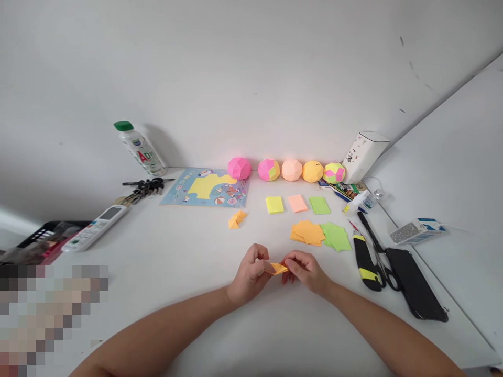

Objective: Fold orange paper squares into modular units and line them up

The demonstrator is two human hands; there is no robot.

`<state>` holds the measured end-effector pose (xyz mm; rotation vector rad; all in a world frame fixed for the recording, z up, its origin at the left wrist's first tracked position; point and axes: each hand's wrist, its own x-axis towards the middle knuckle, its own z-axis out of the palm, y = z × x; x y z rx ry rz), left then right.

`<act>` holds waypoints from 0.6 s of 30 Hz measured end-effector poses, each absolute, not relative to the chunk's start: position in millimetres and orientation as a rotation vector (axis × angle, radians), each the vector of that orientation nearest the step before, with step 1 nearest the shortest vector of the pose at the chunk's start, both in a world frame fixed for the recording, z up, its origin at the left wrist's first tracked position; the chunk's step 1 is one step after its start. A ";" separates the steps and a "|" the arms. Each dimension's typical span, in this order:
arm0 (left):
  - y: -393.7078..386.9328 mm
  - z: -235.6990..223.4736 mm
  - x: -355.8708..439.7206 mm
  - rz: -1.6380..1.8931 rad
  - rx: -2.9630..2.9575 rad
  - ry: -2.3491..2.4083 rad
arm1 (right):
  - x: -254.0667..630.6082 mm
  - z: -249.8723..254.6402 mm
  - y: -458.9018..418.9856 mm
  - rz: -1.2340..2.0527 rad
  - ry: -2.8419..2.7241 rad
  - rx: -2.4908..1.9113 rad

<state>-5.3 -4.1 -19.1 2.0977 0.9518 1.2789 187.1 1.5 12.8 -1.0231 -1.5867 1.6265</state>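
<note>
Between my two hands, just above the white table, is a small folded piece of orange paper (279, 269). My left hand (253, 272) pinches its left end between thumb and fingers. The right end is in the fingertips of my right hand (304, 269), which partly hide it. Beyond the hands lie a fan of orange paper squares (308, 233) and green paper squares (336, 236). Farther left rests another folded orange paper piece (237, 220). Small stacks of yellow (274, 204), peach (297, 203) and green paper (319, 205) sit behind them.
Several faceted paper balls (291, 170) line the wall. At left are a booklet (204, 187), a bottle (140, 149), keys (143, 189) and a remote control (95, 228). At right lie a utility knife (366, 262), scissors (387, 272), a black phone (416, 284) and a glue bottle (356, 201).
</note>
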 end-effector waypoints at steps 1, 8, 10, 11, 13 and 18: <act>-4.0 -18.3 -5.2 1.269 2.113 0.955 | 186.5 12.0 1.6 1.615 -1.585 -1.037; -2.5 -8.3 -5.1 1.243 2.153 0.900 | 186.4 8.1 1.2 1.587 -1.541 -1.049; -2.1 -7.2 -5.5 1.230 2.123 0.918 | 187.7 9.1 0.8 1.585 -1.561 -1.034; -2.0 -6.8 -5.6 1.227 2.109 0.926 | 188.3 9.6 0.7 1.587 -1.572 -1.024; -1.5 -6.0 -5.5 1.220 2.080 0.941 | 189.2 10.3 0.6 1.592 -1.589 -0.997; -0.7 -6.3 -4.0 1.199 2.012 0.978 | 187.5 10.4 0.2 1.571 -1.624 -0.963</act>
